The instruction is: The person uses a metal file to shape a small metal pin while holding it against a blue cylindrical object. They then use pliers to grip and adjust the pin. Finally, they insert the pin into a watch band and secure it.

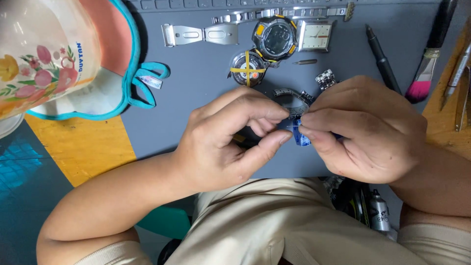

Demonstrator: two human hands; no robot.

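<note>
Centre of frame: left hand (230,140) and right hand (365,127) both pinch a small blue piece (299,135) between fingertips. Above it, metal watch band (294,95) on grey mat (196,78).

A grey work mat (206,83) carries watches (277,37), brush (424,73).

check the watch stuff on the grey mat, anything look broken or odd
One thing stands out: the round watch body above the left hand is bound with crossed yellow tape and has no strap. A loose metal clasp lies apart on the mat. Both hands pinch a small blue piece; the right hand hides most of it.
</note>
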